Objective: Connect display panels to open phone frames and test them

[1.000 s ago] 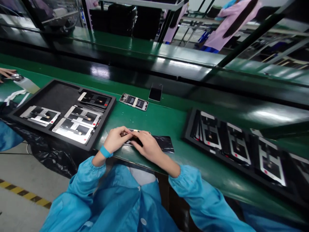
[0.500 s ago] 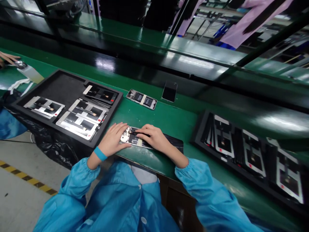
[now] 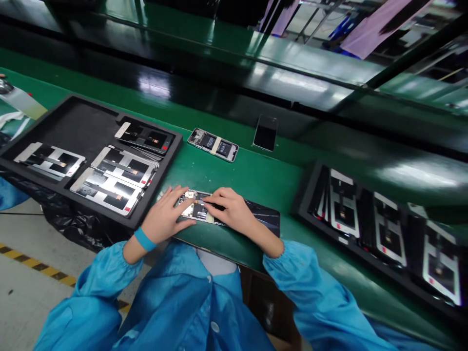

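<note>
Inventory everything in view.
nearer phone: 1, white/black, front centre
loose panel: 1, black, front centre
farther phone: 1, silver/black, behind
glossy slab: 1, black, back centre
trays: 2, black, both sides
panels: several, white/black, in trays
bench: 1, green, centre
unclear object: 1, silver, left edge
garments: some, pink, top right
stripe: 1, yellow/black, floor
wristband: 1, blue, left wrist
left hand: 1, blue-sleeved, at nearer phone
right hand: 1, blue-sleeved, at nearer phone

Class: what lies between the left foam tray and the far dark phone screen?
Head view: an opened smartphone with a pale strip lies between the foam tray and the phone screen.
</note>
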A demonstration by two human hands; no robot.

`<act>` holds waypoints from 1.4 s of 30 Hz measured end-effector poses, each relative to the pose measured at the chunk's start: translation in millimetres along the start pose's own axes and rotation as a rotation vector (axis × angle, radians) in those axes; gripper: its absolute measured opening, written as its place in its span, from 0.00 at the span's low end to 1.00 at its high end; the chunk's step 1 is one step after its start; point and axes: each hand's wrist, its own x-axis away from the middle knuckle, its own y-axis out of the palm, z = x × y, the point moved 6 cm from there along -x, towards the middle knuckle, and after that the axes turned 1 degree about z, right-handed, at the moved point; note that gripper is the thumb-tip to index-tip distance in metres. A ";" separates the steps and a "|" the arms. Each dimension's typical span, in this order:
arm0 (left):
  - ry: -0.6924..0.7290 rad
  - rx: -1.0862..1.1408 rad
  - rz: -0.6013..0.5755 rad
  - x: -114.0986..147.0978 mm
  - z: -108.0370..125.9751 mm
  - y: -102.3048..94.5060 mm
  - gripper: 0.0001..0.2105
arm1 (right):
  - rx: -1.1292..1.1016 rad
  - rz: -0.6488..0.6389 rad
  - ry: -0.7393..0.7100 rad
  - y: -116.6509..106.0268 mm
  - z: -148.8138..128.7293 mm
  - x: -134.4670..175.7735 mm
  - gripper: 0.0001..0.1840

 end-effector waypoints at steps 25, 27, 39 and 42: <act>0.073 -0.076 0.063 -2.9 7.9 -9.4 0.37 | 0.132 -0.104 0.058 -59.2 4.1 22.5 0.39; 0.088 -0.070 -0.056 -12.6 13.3 -4.6 0.39 | 0.146 -0.191 0.135 -70.9 20.2 45.0 0.47; 0.153 0.067 -0.345 -49.6 18.2 7.2 0.46 | 0.058 -0.183 0.219 -74.6 50.3 104.0 0.46; 0.156 0.021 -0.335 -47.3 13.9 6.5 0.46 | 0.022 -0.164 0.196 -77.1 48.4 99.2 0.46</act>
